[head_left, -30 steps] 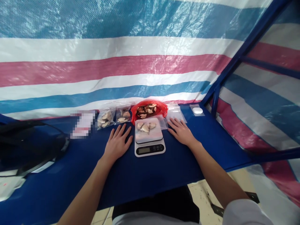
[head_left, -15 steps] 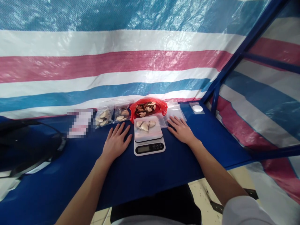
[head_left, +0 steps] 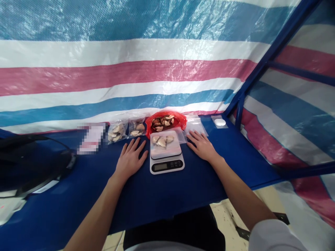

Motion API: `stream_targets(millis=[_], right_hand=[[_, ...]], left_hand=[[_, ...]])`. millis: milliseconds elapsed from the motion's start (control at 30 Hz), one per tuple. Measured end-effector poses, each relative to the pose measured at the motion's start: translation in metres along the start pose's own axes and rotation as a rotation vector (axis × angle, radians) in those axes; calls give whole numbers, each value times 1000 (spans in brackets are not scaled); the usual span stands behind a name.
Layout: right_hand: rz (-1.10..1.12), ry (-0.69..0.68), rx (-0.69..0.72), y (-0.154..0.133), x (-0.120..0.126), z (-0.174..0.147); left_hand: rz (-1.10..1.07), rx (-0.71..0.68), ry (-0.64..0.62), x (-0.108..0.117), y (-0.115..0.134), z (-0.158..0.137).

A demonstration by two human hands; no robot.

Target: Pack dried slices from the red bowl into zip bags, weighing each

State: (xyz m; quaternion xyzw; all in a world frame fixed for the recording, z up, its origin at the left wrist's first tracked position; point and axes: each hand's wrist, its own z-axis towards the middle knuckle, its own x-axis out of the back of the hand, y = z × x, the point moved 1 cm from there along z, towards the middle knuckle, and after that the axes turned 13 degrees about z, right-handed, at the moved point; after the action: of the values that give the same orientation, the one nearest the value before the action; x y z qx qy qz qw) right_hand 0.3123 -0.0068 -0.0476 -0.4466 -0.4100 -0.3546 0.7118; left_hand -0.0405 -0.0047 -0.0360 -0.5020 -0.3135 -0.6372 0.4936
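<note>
My left hand [head_left: 131, 157] lies flat on the blue table, fingers spread, to the left of a white kitchen scale [head_left: 167, 171]. On the scale's plate rests a clear bag [head_left: 180, 133] with a few pale, shell-like pieces [head_left: 161, 141] in it. To the right of the scale, my right hand [head_left: 202, 146] is also flat with fingers apart, its fingertips at the lower edge of clear plastic bags [head_left: 195, 124]. Behind the scale stands an open red plastic bag [head_left: 180, 120] of brown and pale pieces. Neither hand holds anything.
Two filled clear bags [head_left: 117, 132] [head_left: 137, 129] stand left of the red bag. A blurred-out card [head_left: 91, 137] lies farther left, near a black object [head_left: 34, 164]. A white oval item [head_left: 220, 122] sits at the right rear. Striped sheeting [head_left: 125, 75] hangs behind the blue table [head_left: 162, 198].
The view has shifted very slightly. Both hands and the things on the table stay where they were.
</note>
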Motion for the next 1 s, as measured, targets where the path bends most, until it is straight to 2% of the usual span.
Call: stream_targets(millis=[167, 300, 367, 467, 667, 833, 1000], right_hand=[[-42, 32, 4, -4, 3, 1], [39, 77, 29, -10, 14, 3], [146, 140, 17, -14, 21, 6], [352, 236, -71, -20, 29, 9], [767, 323, -210, -35, 28, 19], [1032, 320, -270, -36, 17, 27], [1123, 272, -275, -31, 9, 30]], left_hand=[[-53, 22, 4, 2, 1, 1], [-144, 26, 89, 11, 2, 6], [-206, 25, 157, 18, 3, 10], [-318, -5, 238, 30, 8, 19], [-425, -182, 270, 40, 30, 33], [-461, -254, 236, 38, 41, 36], [-489, -260, 234, 38, 44, 36]])
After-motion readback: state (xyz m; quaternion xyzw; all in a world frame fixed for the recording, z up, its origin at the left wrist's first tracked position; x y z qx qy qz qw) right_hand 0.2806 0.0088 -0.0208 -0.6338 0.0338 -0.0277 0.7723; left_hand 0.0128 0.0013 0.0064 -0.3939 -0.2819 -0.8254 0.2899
